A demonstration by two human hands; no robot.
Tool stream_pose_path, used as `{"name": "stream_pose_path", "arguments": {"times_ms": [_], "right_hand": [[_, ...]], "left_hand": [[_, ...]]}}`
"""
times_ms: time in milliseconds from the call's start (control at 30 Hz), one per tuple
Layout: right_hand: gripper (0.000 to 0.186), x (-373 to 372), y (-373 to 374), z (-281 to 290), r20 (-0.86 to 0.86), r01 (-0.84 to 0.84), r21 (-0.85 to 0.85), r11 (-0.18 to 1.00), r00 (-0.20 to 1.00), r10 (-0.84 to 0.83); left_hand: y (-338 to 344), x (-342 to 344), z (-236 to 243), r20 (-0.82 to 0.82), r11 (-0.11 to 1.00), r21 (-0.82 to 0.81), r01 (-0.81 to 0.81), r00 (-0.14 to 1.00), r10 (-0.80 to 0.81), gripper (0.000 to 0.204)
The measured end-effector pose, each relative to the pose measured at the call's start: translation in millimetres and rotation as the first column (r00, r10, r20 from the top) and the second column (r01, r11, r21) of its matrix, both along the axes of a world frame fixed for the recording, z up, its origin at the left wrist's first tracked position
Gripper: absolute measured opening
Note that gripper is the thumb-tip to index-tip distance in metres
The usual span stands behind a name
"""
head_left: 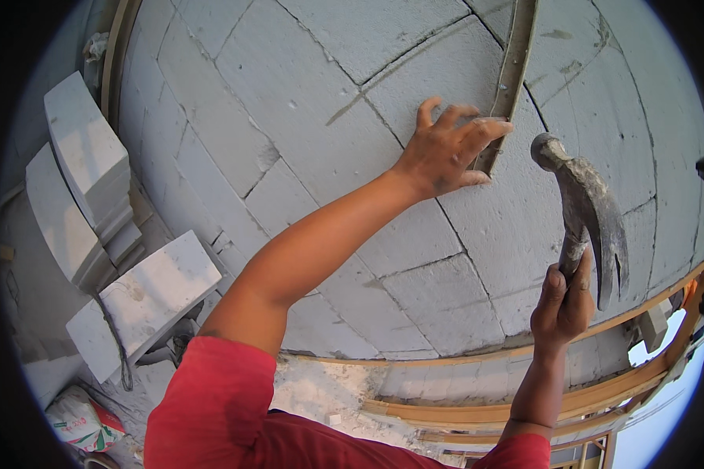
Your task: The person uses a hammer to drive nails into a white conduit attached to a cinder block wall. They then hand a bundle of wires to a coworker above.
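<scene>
My left hand (444,152) reaches to a block wall (313,102), its thumb and fingers around the lower end of a long, narrow, greyish-brown strip (516,59). The strip lies against the wall and runs up out of the picture; whether it is wood or metal I cannot tell. To the right, my right hand (565,309) is wrapped round the handle of a claw hammer (583,187). The hammer is raised, with its round striking face up toward the strip and its claw pointing down. Its worn metal head is apart from the wall strip and smeared with pale residue.
White blocks (94,164) stand stacked at the left. Another block (160,289) lies nearer, with a dark cord (117,344) across it. A printed bag (86,418) sits at the lower left. Wooden beams (524,410) run along the lower right.
</scene>
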State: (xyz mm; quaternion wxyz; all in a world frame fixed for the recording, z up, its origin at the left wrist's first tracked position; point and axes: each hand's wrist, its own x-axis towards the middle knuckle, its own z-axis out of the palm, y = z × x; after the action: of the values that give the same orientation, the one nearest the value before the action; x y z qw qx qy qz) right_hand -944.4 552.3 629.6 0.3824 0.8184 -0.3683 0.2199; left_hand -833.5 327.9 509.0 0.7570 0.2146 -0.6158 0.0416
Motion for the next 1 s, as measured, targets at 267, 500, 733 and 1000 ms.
{"name": "stream_pose_path", "arguments": {"times_ms": [267, 500, 733, 1000], "right_hand": [[0.041, -10, -15, -4, 0.014, 0.247, 0.100, 0.964, 0.968, -0.250], [0.041, -8, -21, -7, -0.156, 0.165, 0.052, 0.985, 0.975, -0.156], [0.042, -4, -14, -6, -0.006, -0.152, 0.156, 0.976, 0.988, 0.155], [0.042, -4, -20, -14, 0.065, -0.091, 0.084, 0.992, 0.994, 0.086]], "left_hand": [[0, 5, 3, -0.012, 0.997, 0.083, -0.004, 1.000, 0.005, 0.116], [0, 4, 3, -0.018, 0.996, 0.090, -0.023, 1.000, 0.025, 0.115], [0, 5, 2, -0.029, 0.996, 0.087, -0.020, 0.999, 0.022, 0.117], [-1, 6, 2, -0.036, 0.996, 0.086, -0.030, 0.999, 0.033, 0.117]]}}
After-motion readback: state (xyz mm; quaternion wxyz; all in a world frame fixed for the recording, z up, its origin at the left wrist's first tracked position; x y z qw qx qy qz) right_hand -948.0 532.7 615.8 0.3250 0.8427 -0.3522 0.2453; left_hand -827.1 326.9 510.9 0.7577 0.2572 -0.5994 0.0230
